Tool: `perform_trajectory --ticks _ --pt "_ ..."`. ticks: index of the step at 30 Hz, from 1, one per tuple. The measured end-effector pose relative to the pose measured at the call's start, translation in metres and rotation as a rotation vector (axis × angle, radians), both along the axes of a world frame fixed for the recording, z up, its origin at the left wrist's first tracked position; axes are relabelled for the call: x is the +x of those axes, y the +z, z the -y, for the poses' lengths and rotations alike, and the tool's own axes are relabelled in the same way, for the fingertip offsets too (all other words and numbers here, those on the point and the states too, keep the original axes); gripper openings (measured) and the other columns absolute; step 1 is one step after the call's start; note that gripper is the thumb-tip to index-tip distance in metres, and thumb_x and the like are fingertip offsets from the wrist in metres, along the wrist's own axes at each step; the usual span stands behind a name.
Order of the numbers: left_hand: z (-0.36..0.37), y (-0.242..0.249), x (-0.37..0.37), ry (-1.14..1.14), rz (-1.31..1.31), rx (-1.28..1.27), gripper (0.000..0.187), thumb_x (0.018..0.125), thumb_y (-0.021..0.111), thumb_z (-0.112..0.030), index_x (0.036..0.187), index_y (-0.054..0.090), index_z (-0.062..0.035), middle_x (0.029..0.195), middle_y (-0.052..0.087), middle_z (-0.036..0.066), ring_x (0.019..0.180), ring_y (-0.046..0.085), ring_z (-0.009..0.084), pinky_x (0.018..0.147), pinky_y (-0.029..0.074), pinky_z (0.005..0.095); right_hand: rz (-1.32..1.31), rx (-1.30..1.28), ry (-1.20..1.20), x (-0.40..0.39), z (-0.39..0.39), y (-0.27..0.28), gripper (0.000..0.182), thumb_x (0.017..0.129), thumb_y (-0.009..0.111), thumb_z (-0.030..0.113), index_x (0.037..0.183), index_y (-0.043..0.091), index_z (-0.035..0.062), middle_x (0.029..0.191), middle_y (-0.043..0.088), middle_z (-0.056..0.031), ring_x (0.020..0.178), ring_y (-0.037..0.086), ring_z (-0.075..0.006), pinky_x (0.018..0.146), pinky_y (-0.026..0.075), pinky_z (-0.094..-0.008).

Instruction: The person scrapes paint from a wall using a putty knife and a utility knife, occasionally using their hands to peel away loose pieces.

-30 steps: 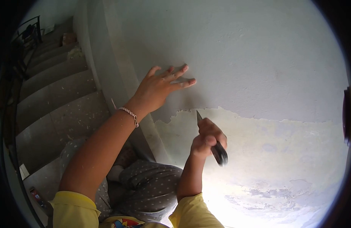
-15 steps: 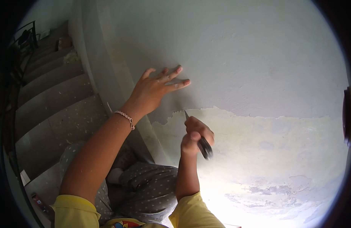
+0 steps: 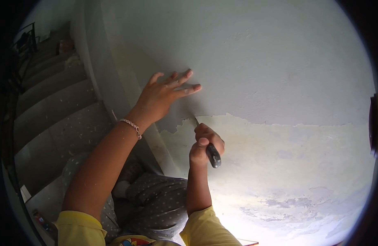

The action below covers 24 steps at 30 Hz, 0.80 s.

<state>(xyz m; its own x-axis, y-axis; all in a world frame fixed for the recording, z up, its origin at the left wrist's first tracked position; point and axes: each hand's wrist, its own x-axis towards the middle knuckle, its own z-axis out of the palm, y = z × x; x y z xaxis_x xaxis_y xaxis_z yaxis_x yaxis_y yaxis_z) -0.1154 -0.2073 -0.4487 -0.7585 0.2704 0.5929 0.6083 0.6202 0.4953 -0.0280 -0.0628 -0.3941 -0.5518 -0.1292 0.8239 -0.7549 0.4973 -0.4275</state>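
Observation:
My left hand is spread against the grey painted wall, fingers apart and holding nothing. Below it, my right hand is wrapped round the dark handle of a scraper. The thin blade points up and left, its tip at the ragged edge where the grey paint ends. Under that edge lies a pale bare patch of wall. My fingers hide the middle of the scraper, and the blade's full width cannot be made out.
Speckled stairs climb away on the left beside a dark railing. A brick-like block sits on an upper step. Flaking patches mark the lower wall. A dark object stands at the right edge.
My right hand and the scraper have shifted slightly left and up, with the handle at a steeper angle. The whole view has moved a little; my left hand stays spread on the wall.

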Motion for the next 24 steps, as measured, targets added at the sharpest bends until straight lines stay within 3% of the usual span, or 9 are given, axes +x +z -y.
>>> perform_trajectory --ticks 4,6,8,12,16,18,20,21,24 --pt "0.001 -0.003 -0.003 0.000 -0.013 0.031 0.082 0.086 0.054 0.011 0.146 0.044 -0.0434 0.159 0.035 -0.002 0.134 0.051 0.0197 0.110 0.033 0.0449 -0.028 -0.091 0.098 0.011 -0.005 0.012 0.058 0.098 0.058 0.049 0.065 0.041 0.0040 0.051 0.042 -0.0047 0.045 0.036 -0.0145 0.044 0.032 -0.0300" --pt "0.004 0.001 0.000 -0.003 -0.014 0.028 0.081 0.086 0.054 0.010 0.146 0.043 -0.0431 0.159 0.036 -0.002 0.134 0.052 0.0198 0.109 0.034 0.0453 0.037 -0.029 -0.090 0.003 -0.011 -0.002 0.054 0.100 0.058 0.043 0.067 0.046 0.0014 0.055 0.049 -0.0078 0.049 0.048 -0.0185 0.048 0.039 -0.0302" --pt "0.001 0.004 0.000 -0.027 -0.037 0.013 0.081 0.086 0.054 0.010 0.147 0.042 -0.0429 0.159 0.036 -0.001 0.134 0.052 0.0198 0.109 0.034 0.0456 0.070 0.050 -0.123 -0.002 -0.006 -0.006 0.053 0.100 0.058 0.041 0.067 0.045 0.0011 0.054 0.047 -0.0076 0.048 0.046 -0.0175 0.046 0.038 -0.0299" --pt "0.002 0.002 -0.003 0.018 -0.035 -0.059 0.081 0.085 0.054 0.010 0.146 0.043 -0.0419 0.159 0.036 -0.001 0.133 0.053 0.0197 0.107 0.035 0.0464 -0.114 -0.006 0.147 0.005 -0.002 0.011 0.047 0.100 0.060 0.031 0.068 0.043 0.0019 0.054 0.044 -0.0073 0.046 0.043 -0.0175 0.044 0.036 -0.0292" --pt "0.002 0.004 -0.002 0.009 -0.034 -0.032 0.081 0.085 0.055 0.010 0.146 0.044 -0.0414 0.159 0.036 -0.001 0.132 0.053 0.0195 0.107 0.035 0.0466 0.027 0.033 -0.058 -0.008 -0.001 -0.005 0.053 0.100 0.058 0.040 0.066 0.040 0.0033 0.051 0.039 -0.0037 0.042 0.038 -0.0160 0.041 0.033 -0.0294" --pt "-0.001 0.006 -0.002 0.015 -0.044 -0.046 0.081 0.085 0.055 0.010 0.146 0.044 -0.0412 0.159 0.037 -0.001 0.132 0.054 0.0196 0.107 0.035 0.0468 -0.049 0.102 -0.080 -0.002 0.001 -0.003 0.053 0.100 0.060 0.038 0.066 0.040 0.0027 0.051 0.040 -0.0042 0.042 0.038 -0.0165 0.041 0.033 -0.0297" --pt "0.004 0.004 -0.003 0.034 -0.033 -0.059 0.080 0.085 0.055 0.010 0.146 0.045 -0.0410 0.159 0.037 -0.001 0.132 0.054 0.0197 0.107 0.035 0.0470 -0.071 -0.012 0.130 0.004 -0.005 0.004 0.048 0.098 0.063 0.031 0.066 0.044 0.0011 0.055 0.046 -0.0078 0.045 0.043 -0.0189 0.043 0.035 -0.0290" --pt "0.005 0.004 -0.003 0.015 -0.033 -0.029 0.080 0.085 0.055 0.010 0.146 0.045 -0.0410 0.159 0.037 -0.001 0.132 0.054 0.0197 0.106 0.035 0.0472 -0.057 -0.077 0.129 0.000 -0.008 0.001 0.042 0.088 0.073 0.019 0.064 0.044 0.0011 0.055 0.044 -0.0097 0.045 0.044 -0.0223 0.044 0.034 -0.0306" --pt "0.000 0.002 -0.002 0.004 -0.048 -0.016 0.080 0.085 0.055 0.010 0.145 0.045 -0.0411 0.159 0.036 -0.001 0.131 0.054 0.0197 0.106 0.035 0.0474 0.015 -0.049 -0.001 -0.010 -0.005 -0.014 0.047 0.090 0.073 0.024 0.061 0.043 0.0013 0.051 0.040 -0.0074 0.043 0.042 -0.0203 0.042 0.032 -0.0308"
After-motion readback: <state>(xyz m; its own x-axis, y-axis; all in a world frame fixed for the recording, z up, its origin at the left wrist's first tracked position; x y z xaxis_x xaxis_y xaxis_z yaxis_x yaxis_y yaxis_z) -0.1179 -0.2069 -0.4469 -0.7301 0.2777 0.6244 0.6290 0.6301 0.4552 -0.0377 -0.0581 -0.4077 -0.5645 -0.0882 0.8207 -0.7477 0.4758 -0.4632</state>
